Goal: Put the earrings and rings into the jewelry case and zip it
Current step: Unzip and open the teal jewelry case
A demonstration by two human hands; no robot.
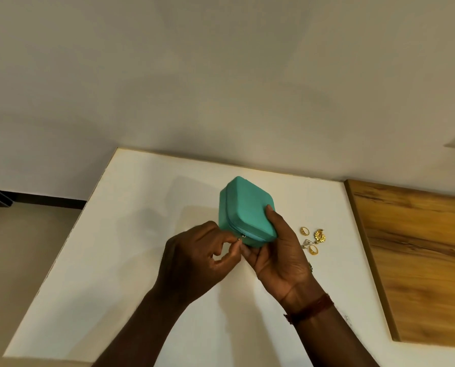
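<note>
Right hand (279, 258) grips teal jewelry case (245, 213) from the right side, case tilted over white counter (141, 234), lid down. Left hand (197, 258) pinches zipper pull (241, 237) at near edge. Gold rings (304, 230) and earrings (320, 236) lie on counter just right of right hand.

My right hand (276, 258) covers the near right side of the jewelry case (245, 213). The zipper pull (241, 237) is mostly hidden between my left fingers (227, 239) and too small to resolve. One jewelry piece (310, 267) shows only an edge behind my right hand. The bottom edge cuts off my forearms (141, 329).
</note>
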